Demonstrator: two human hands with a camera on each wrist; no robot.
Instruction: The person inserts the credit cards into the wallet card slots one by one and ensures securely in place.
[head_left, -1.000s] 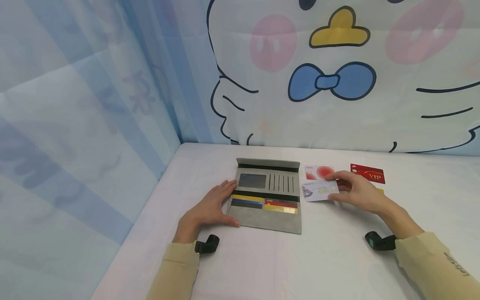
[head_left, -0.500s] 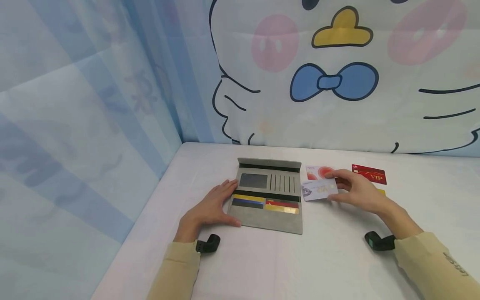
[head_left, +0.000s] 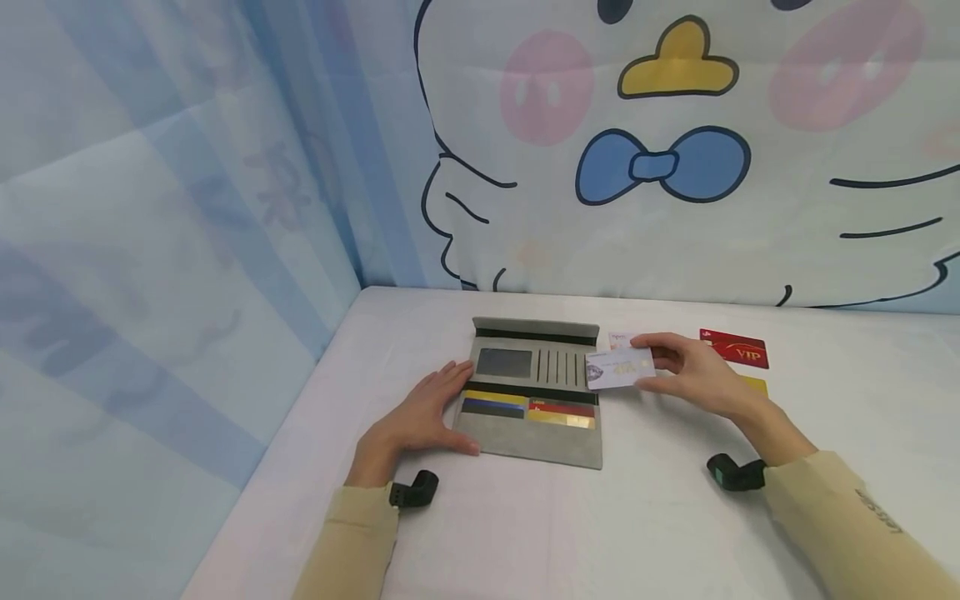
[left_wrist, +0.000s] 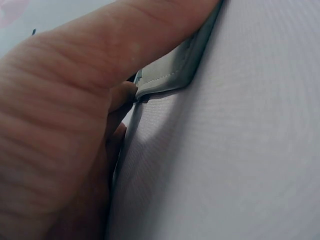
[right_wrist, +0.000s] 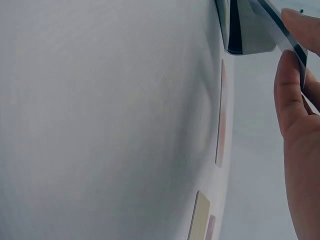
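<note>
A: Where is your right hand (head_left: 696, 379), and what does it have?

B: Your right hand has a thin, white rectangular card with gold lettering (head_left: 618, 370). The grip stands partly apart, with the card's right end pinched between thumb and fingers. From your right wrist view, the card is raised off the white-covered table (head_left: 562, 533).

A: How does the card sit against the wallet?

B: In your head view, its left end overlaps the right edge of the unfolded grey rectangular wallet (head_left: 525, 446), beside the row of narrow slots (head_left: 561, 367). You cannot tell from here whether the two touch.

A: And your left hand (head_left: 420, 412)?

B: Your left hand rests at the wallet's left side, the thumb spread well away from the fingers, so that grip is wide; the fingers touch the left edge, and the thumb reaches the near edge.

A: What lies to your right?

B: Behind the held card you have a pale card with pinkish print (head_left: 619, 340), mostly hidden. Farther right is a red "VIP" card (head_left: 735, 348), with a yellow card (head_left: 757, 386) on its near side, partly covered by your hand.
</note>
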